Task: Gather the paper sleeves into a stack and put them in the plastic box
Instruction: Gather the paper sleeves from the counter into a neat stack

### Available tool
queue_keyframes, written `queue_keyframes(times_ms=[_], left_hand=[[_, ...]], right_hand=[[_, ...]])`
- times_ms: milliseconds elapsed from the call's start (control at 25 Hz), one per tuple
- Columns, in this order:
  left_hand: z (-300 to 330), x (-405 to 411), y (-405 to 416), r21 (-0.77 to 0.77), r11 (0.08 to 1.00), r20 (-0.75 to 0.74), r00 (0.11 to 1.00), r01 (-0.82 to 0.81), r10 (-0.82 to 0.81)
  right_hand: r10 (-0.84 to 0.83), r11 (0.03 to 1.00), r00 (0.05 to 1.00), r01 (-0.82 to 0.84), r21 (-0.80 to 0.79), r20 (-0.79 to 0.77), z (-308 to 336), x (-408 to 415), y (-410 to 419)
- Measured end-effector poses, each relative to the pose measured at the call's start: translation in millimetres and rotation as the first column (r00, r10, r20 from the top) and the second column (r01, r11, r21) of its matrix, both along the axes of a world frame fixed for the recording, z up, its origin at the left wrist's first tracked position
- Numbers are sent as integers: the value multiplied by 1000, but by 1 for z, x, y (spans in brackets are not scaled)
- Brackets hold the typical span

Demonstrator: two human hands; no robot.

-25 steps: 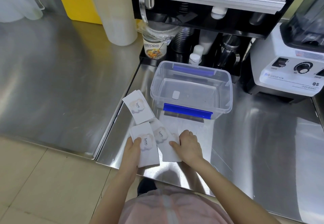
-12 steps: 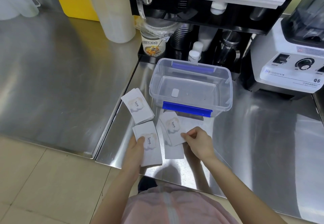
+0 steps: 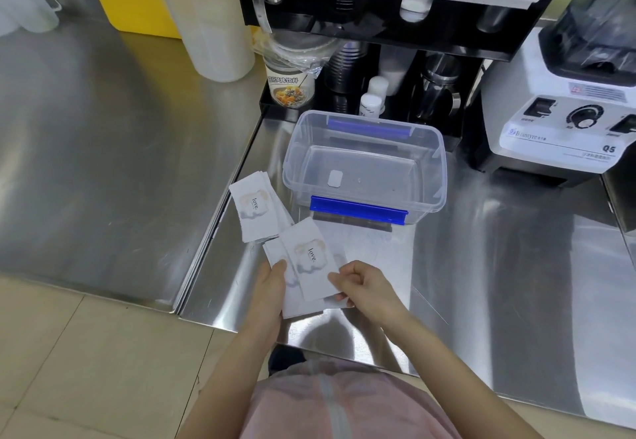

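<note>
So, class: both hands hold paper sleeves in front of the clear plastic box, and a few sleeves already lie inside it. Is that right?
Not quite. The head view shows the plastic box holds no sleeves yet. Both hands, left and right, do hold paper sleeves in front of it.

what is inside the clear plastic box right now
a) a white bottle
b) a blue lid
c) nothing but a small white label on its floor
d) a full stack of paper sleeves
c: the plastic box shows only a small white label on its see-through floor, while the paper sleeves are outside it, some between the left hand and right hand and a loose pile on the steel counter.
</note>
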State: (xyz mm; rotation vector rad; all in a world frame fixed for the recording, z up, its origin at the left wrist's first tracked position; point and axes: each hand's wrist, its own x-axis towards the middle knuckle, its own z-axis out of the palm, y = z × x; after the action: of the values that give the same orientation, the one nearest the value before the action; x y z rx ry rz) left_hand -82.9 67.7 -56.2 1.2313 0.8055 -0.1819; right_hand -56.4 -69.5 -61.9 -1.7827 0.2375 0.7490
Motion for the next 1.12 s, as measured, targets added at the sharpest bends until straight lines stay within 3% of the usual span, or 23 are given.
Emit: queue_keyframes(times_ms=[80,200,320,400,560,680,760,920,1120], left_hand=[[-4,-1,1,35,999,6,1000,22,-22],[-9,-4,3,118,992,-5,999,51,-51],[-8,-7,5,125,991,-15,999,45,-43],[-6,-8,5,111,993,-27,999,32,-29],[-4,-10,5,77,997,-38,999,26,-23],[-3,-12,6,70,997,-43,999,23,-20],[-4,-14,7,60,998,-42,999,33,-30],[-8,-15,11,10,999,-52,998,43,-43],[-10,-14,8,33,997,-38,997,64,-63]], right_hand=[[149,981,987,-139,-133,63,-3,-3,6],[243,955,966,-222,-195,92,-2,-5,13],[248,948,963,-219,-229,106,-2,-2,10],[210,922,963,-139,-361,167,-8,2,7],[347,722,925,-157,-674,156,-17,5,17],[407,639,908,-203,-742,102,-20,7,24],[370,680,925,-207,-704,85,-19,8,21],[184,904,974,-116,-412,128,-11,5,5],[94,982,985,-67,-178,145,4,1,-4]])
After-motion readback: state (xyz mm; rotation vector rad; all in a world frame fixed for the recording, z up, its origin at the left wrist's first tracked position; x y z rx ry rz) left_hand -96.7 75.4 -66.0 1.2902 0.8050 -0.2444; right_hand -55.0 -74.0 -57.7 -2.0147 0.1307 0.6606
